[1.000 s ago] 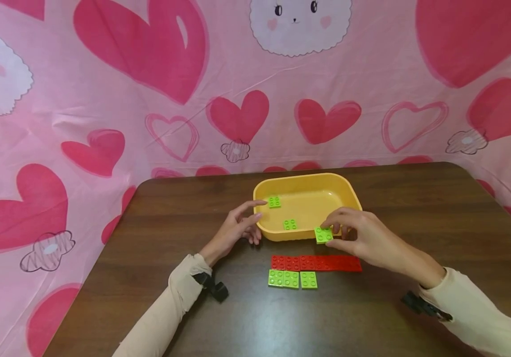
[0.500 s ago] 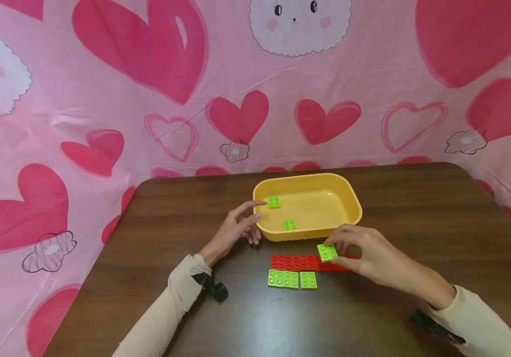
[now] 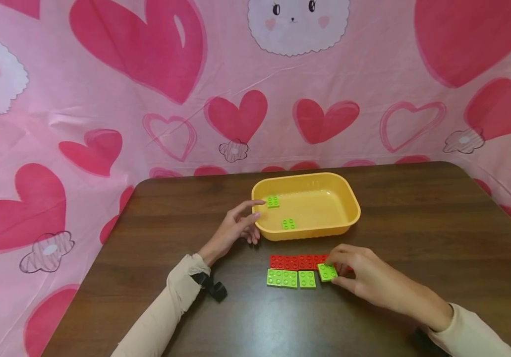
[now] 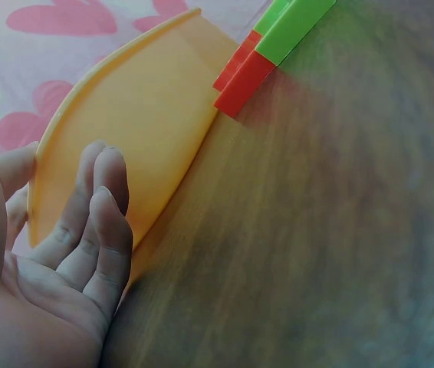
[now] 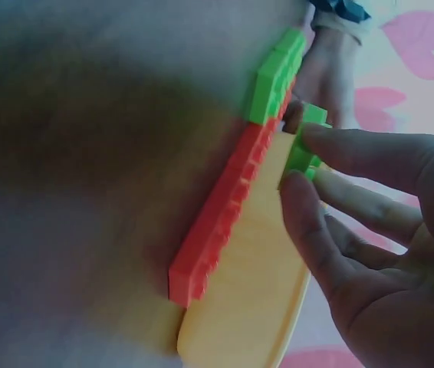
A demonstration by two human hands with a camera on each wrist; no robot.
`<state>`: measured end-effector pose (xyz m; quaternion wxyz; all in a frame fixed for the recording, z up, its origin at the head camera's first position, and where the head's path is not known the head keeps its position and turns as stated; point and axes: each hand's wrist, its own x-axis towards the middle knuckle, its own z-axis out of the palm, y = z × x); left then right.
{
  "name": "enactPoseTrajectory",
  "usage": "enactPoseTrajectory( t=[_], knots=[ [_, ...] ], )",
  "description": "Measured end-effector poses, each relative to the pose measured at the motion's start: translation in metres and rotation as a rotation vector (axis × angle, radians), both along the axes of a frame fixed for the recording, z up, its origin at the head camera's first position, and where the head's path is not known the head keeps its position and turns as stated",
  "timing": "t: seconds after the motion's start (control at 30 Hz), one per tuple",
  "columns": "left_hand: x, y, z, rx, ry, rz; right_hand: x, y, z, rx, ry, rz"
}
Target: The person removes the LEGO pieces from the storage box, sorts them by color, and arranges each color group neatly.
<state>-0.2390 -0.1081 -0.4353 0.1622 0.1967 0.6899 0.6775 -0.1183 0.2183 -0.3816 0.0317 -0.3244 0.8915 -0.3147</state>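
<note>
My right hand (image 3: 364,270) pinches a light green toy building brick (image 3: 327,272) between thumb and fingers. The right wrist view shows this green brick (image 5: 303,149) at the fingertips. It is at the right end of a row of several green bricks (image 3: 289,278), with a small gap to the last one. Behind runs a row of red bricks (image 3: 291,262), its right part hidden by my right hand. My left hand (image 3: 233,228) rests at the left rim of a yellow tub (image 3: 349,201), forefinger reaching over it. In the left wrist view, the other fingers curl loosely beside its wall.
Two green bricks lie inside the tub, one brick (image 3: 273,201) at the left and another brick (image 3: 288,224) near the front wall. Everything stands on a dark wooden table (image 3: 184,198). Pink heart-patterned cloth (image 3: 326,74) hangs behind it.
My right hand has brought the green brick from the tub's front right rim toward me, past the red row to the end of the green row. My left hand has stayed at the tub.
</note>
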Motion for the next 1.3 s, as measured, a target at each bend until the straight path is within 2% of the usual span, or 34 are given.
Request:
enactPoseTrajectory(
  t=[0.13, 0.27, 0.5, 0.87, 0.97, 1.17, 1.3],
  knots=[
    [0.000, -0.001, 0.000, -0.008, 0.000, 0.001, 0.004, -0.005, -0.006, 0.051, -0.003, -0.005],
    [-0.001, -0.001, -0.001, -0.010, 0.002, 0.000, 0.007, -0.008, -0.011, 0.081, 0.036, -0.010],
    [-0.003, -0.002, -0.002, -0.004, 0.009, -0.003, 0.006, -0.013, -0.012, 0.116, 0.029, -0.025],
    [-0.001, -0.002, -0.001, 0.003, -0.005, -0.003, 0.006, -0.016, -0.015, 0.145, 0.097, 0.002],
    [-0.001, -0.002, -0.001, 0.003, -0.004, -0.001, 0.005, -0.017, -0.014, 0.152, 0.106, 0.015],
    [-0.001, -0.003, 0.000, -0.003, -0.002, -0.006, 0.004, -0.019, -0.008, 0.169, 0.072, 0.018],
    [-0.001, -0.002, 0.001, -0.001, 0.001, -0.015, 0.003, -0.018, -0.002, 0.147, 0.141, 0.017]
  ],
)
